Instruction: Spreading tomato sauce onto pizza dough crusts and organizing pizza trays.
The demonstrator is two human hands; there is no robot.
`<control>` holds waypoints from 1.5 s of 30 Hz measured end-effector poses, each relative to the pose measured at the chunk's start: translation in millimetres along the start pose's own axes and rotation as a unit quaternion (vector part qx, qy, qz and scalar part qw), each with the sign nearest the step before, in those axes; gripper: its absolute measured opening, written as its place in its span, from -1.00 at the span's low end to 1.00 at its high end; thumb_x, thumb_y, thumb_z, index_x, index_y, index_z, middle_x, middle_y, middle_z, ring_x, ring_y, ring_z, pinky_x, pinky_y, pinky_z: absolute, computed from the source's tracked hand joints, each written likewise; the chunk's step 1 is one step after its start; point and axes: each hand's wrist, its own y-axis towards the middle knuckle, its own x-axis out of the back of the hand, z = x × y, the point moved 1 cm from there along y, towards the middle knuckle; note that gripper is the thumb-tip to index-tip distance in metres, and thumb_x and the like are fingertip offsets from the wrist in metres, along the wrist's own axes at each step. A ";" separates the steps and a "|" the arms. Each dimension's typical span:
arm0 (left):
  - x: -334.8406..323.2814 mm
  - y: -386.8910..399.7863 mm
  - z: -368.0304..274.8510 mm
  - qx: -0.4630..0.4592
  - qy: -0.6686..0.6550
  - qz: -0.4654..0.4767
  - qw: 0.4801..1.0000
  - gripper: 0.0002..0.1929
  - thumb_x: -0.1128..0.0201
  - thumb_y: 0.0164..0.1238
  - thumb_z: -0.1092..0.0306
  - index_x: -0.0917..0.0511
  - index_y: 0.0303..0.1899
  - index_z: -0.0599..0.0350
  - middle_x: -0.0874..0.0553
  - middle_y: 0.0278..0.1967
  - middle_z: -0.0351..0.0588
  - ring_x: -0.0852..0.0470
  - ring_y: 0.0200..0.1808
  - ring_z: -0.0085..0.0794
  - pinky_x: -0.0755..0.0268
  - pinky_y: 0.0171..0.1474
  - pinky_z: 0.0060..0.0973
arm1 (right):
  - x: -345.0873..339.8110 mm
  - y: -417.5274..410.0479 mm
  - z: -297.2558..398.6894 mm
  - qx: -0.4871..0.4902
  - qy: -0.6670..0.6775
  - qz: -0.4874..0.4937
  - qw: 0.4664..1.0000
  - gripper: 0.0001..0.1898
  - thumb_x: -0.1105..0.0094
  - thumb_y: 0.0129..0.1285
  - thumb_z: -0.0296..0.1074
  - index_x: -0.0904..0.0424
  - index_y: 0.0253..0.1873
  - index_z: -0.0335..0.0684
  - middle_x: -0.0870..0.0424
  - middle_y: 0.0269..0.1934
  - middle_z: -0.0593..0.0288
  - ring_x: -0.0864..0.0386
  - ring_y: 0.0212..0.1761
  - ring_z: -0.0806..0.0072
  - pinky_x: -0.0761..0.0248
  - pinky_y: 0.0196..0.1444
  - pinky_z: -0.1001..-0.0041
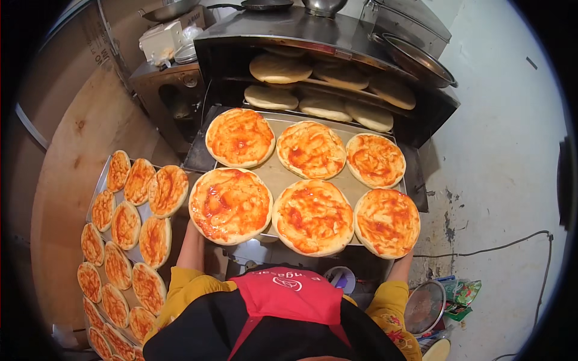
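A metal baking tray (pixel 266 169) bears several round dough bases (pixel 311 216) spread with red sauce. Its far end lies in the mouth of an oven (pixel 271 27); its near end is toward my body. Both forearms reach to the tray's near corners, the left below the near-left base and the right below the near-right base. My two hands are hidden under the bases and the tray, so their grip cannot be seen. Inside the oven, plain round dough bases (pixel 280 68) sit on two levels above the tray.
At left, trays of sauced bases (pixel 125 224) stand beside a wooden board (pixel 63 180). A wide pan (pixel 420 58) leans on the oven's right top. A white wall (pixel 496 135) with a cable is at right. A round sieve (pixel 425 309) and packets lie low at right.
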 end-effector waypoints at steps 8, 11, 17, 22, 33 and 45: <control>-7.8 -9.1 5.0 0.011 0.003 -0.042 0.999 -0.58 -0.03 0.37 0.15 -0.38 0.15 0.19 -0.50 0.11 0.08 -0.53 0.08 -0.17 -0.50 0.06 -0.24 | 19.2 7.0 6.1 0.026 -0.003 0.043 0.999 -0.61 0.11 0.36 -0.20 -0.37 0.15 -0.34 -0.56 0.01 -0.05 -0.60 -0.07 0.20 -0.58 -0.10 0.20; -1.7 -9.3 5.8 -0.023 0.029 -0.038 0.999 -0.58 -0.02 0.38 0.15 -0.38 0.15 0.20 -0.51 0.10 0.08 -0.53 0.08 -0.18 -0.50 0.06 -0.24 | 30.4 7.1 2.2 0.040 -0.002 0.066 0.997 -0.61 0.11 0.36 -0.20 -0.37 0.15 -0.34 -0.55 0.01 -0.05 -0.60 -0.06 0.20 -0.58 -0.09 0.20; 7.8 -11.9 22.2 -0.086 0.089 -0.015 0.992 -0.59 -0.02 0.38 0.17 -0.38 0.15 0.21 -0.51 0.10 0.08 -0.54 0.06 -0.19 -0.51 0.04 -0.25 | 11.8 -0.4 -22.3 0.080 0.009 0.105 0.991 -0.61 0.10 0.36 -0.21 -0.35 0.16 -0.34 -0.55 0.02 -0.05 -0.59 -0.05 0.21 -0.57 -0.08 0.20; 24.3 -16.0 22.6 -0.126 0.129 -0.007 0.984 -0.59 -0.01 0.39 0.18 -0.38 0.15 0.21 -0.52 0.09 0.08 -0.55 0.05 -0.19 -0.52 0.04 -0.25 | 8.3 -3.4 -35.5 0.103 0.007 0.126 0.987 -0.60 0.09 0.36 -0.21 -0.34 0.17 -0.34 -0.54 0.03 -0.04 -0.58 -0.04 0.21 -0.57 -0.07 0.20; 51.0 -18.4 33.6 -0.280 0.198 0.071 0.937 -0.60 0.00 0.40 0.20 -0.38 0.14 0.23 -0.53 0.08 0.07 -0.56 0.03 -0.21 -0.54 0.02 -0.26 | 8.8 42.0 -33.3 0.220 0.001 0.235 0.947 -0.60 0.08 0.36 -0.22 -0.32 0.19 -0.33 -0.53 0.04 -0.04 -0.57 -0.01 0.21 -0.56 -0.06 0.20; 75.4 20.6 -7.1 -0.302 0.211 0.189 0.910 -0.54 0.02 0.41 0.15 -0.28 0.23 0.20 -0.46 0.16 0.08 -0.51 0.11 -0.11 -0.48 0.10 -0.22 | -2.7 74.8 -8.8 0.625 -0.364 0.206 0.659 -0.59 -0.18 0.21 -0.35 -0.38 0.13 -0.33 -0.57 0.00 0.08 -0.57 -0.02 0.39 -0.50 -0.01 0.37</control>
